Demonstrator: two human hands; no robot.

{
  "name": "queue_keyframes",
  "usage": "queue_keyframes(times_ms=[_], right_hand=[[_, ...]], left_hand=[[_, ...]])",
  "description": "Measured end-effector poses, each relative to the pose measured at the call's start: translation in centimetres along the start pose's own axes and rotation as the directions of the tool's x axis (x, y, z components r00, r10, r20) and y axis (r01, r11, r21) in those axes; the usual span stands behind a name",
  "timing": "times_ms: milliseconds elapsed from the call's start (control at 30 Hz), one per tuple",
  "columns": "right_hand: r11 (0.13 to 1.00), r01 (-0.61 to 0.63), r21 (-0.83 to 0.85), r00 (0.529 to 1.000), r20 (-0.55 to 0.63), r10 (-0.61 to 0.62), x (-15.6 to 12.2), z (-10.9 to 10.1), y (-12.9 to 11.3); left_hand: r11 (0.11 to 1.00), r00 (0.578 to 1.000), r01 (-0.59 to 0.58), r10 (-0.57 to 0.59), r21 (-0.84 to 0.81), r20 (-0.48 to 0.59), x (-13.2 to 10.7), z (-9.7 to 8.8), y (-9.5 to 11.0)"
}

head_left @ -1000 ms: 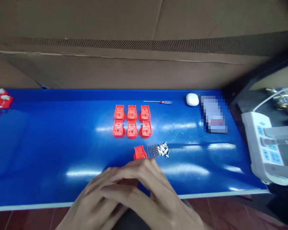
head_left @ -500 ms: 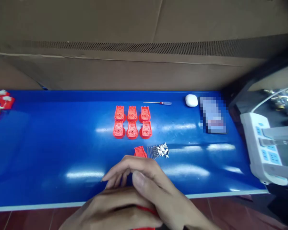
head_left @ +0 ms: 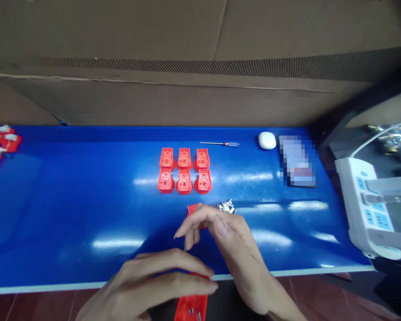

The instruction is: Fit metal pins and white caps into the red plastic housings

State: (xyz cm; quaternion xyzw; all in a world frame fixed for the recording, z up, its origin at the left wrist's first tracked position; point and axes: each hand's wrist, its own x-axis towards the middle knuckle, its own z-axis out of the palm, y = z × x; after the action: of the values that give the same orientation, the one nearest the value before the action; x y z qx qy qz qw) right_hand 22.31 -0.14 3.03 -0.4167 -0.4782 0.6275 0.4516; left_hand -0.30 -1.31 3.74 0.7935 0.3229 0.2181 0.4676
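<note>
Holding red part (head_left: 191, 308) in left hand (head_left: 153, 281); right hand (head_left: 232, 238) half-curled, grip unclear.

I count one counter (head_left: 70, 200), eight red housings (head_left: 184, 182), one screwdriver (head_left: 230, 144), one white case (head_left: 267, 141), one blurred flat object (head_left: 297, 160), one power strip (head_left: 370, 217), one left hand (head_left: 143, 278), one right hand (head_left: 235, 236). Quantity indeterminable: small white pieces (head_left: 227, 206), red-and-white parts (head_left: 6, 145) at left.

Blue table (head_left: 70, 200): red parts (head_left: 184, 183), screwdriver (head_left: 231, 144) on top
</note>
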Motion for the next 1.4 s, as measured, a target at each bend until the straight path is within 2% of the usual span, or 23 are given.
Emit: queue_keyframes(times_ms=[100,167,300,367,433,533,633,733,933,1033,1167,1267,1333,1400], right_hand=[[0.985,0.119,-0.124,0.99,-0.063,-0.128,-0.9,-0.5,-0.5],[0.937,0.247,-0.246,0.965,-0.026,-0.261,-1.6,-0.6,-0.9],[0.729,0.434,-0.529,0.883,0.09,-0.461,-2.4,-0.1,-1.2],[0.6,0.443,-0.666,0.851,0.101,-0.516,-2.6,0.3,-1.0],[0.501,0.417,-0.758,0.838,0.108,-0.535,-2.8,0.4,-0.6],[0.431,0.368,-0.824,0.858,0.122,-0.498,-2.9,0.1,0.1],[0.422,0.342,-0.84,0.877,0.124,-0.465,-2.8,-0.3,0.4],[0.45,0.346,-0.823,0.888,0.133,-0.44,-2.6,-0.5,0.2],[0.561,0.328,-0.76,0.927,0.144,-0.346,-3.0,-1.2,0.3],[0.568,0.334,-0.752,0.932,0.172,-0.319,-3.4,-1.7,0.7],[0.533,0.383,-0.754,0.91,0.209,-0.358,-4.1,-2.5,1.4],[0.425,0.415,-0.805,0.873,0.221,-0.435,-4.9,-3.5,1.8],[0.36,0.402,-0.842,0.845,0.19,-0.499,-5.2,-4.1,1.8],[0.366,0.371,-0.853,0.833,0.131,-0.538,-5.2,-4.6,1.4]], left_hand=[[0.998,0.996,0.028,-0.023,0.064,-0.088,0.6,0.2,-0.3],[0.993,0.985,0.066,-0.049,0.095,-0.163,0.8,0.4,-0.5],[0.981,0.961,0.097,-0.048,0.168,-0.271,0.8,0.8,-0.7],[0.973,0.955,0.091,-0.025,0.213,-0.296,0.7,0.8,-0.7],[0.957,0.947,0.097,-0.005,0.272,-0.321,0.5,0.8,-0.8],[0.929,0.933,0.099,0.039,0.358,-0.359,0.5,0.9,-0.8],[0.911,0.92,0.072,0.097,0.406,-0.38,0.5,1.0,-0.9],[0.906,0.908,0.048,0.135,0.42,-0.396,0.5,1.1,-1.0],[0.914,0.921,0.046,0.118,0.402,-0.372,0.6,1.2,-1.4],[0.915,0.926,0.042,0.115,0.402,-0.358,0.5,1.4,-1.5],[0.913,0.94,0.051,0.093,0.405,-0.328,0.2,1.8,-1.7],[0.91,0.949,0.077,0.058,0.407,-0.31,0.0,1.7,-2.0],[0.91,0.942,0.129,0.012,0.394,-0.335,0.1,1.4,-2.1],[0.91,0.918,0.181,-0.021,0.372,-0.395,0.5,1.1,-2.1]])
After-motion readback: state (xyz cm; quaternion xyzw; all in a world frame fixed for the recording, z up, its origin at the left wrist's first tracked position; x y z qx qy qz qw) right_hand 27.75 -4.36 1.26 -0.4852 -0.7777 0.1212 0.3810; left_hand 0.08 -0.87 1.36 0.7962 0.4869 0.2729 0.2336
